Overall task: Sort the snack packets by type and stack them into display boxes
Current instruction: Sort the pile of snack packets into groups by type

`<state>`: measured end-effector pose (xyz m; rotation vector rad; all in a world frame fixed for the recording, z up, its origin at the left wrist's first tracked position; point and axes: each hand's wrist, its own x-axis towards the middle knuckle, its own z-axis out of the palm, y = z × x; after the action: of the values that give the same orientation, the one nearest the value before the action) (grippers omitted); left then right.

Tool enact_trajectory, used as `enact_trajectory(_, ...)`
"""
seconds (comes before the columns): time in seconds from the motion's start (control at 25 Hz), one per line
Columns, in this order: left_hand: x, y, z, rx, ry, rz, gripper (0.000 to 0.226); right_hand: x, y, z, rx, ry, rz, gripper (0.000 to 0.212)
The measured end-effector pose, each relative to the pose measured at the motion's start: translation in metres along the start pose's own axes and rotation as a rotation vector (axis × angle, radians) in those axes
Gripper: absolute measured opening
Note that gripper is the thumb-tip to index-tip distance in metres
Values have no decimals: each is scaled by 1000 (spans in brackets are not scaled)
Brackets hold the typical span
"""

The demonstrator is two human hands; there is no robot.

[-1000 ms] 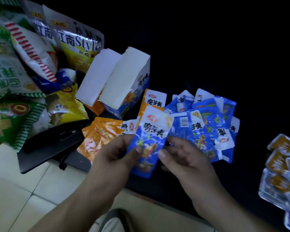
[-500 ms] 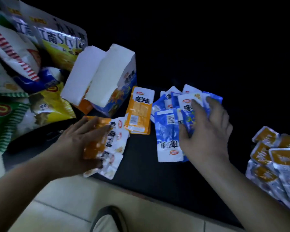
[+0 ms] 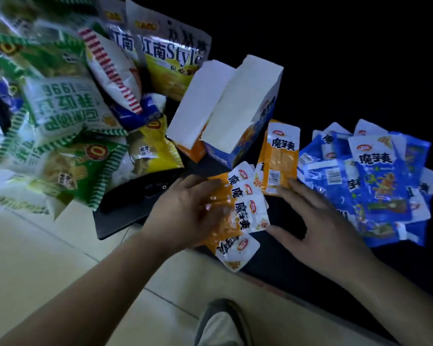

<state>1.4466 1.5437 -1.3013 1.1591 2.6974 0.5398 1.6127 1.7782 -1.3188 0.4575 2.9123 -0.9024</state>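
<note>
Down on the black worktop (image 3: 280,268), a fan of small orange foil snack packets (image 3: 245,211) under the left grip (image 3: 185,211), fingers spread flat, pressing. Right grip (image 3: 320,226) open too, one fingertip at a lone orange packet (image 3: 280,156). Just right, a heap of blue foil packets (image 3: 375,186). Behind, two open card display boxes (image 3: 235,108), then big puffy chip bags (image 3: 125,78). Readable: "魔芋爽" on packets, "江南Style" on a yellow bag (image 3: 170,63), "1996" upside down on a green bag (image 3: 60,101).

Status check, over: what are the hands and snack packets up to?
Left hand rests on fanned orange packets. Right hand open beside them, holding nothing. Blue packets piled right. Display boxes unblocked.
</note>
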Motion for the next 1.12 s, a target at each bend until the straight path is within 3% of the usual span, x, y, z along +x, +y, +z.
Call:
enact_trajectory(0.08,6,-7,-10,38,-84,-8,75,-4,4,-6,-12,78,-18,77)
enact_trajectory(0.2,25,-3,-17,115,-347,-66,109,-10,-5,-3,87,228,-74,60)
enact_trajectory(0.32,45,12,-14,187,-409,-143,122,-21,-21,15,169,189,-64,58)
enact_trajectory(0.4,51,21,-14,117,-428,-243,116,-28,-20,25,129,107,-78,67)
enact_trajectory(0.56,41,39,-13,-95,-471,-399,81,-31,-13,26,23,7,-55,81)
enact_trajectory(0.72,14,46,-8,-326,-330,-526,46,-29,-9,21,-7,100,-70,62)
enact_trajectory(0.92,-21,47,-16,-676,-75,-803,35,-40,-29,20,52,186,-160,40)
enact_trajectory(1.04,-36,52,-23,-993,153,-863,37,-36,-44,16,343,106,131,58)
enact_trajectory(1.12,-42,66,-22,-1152,203,-784,46,-28,-58,5,750,18,304,46)
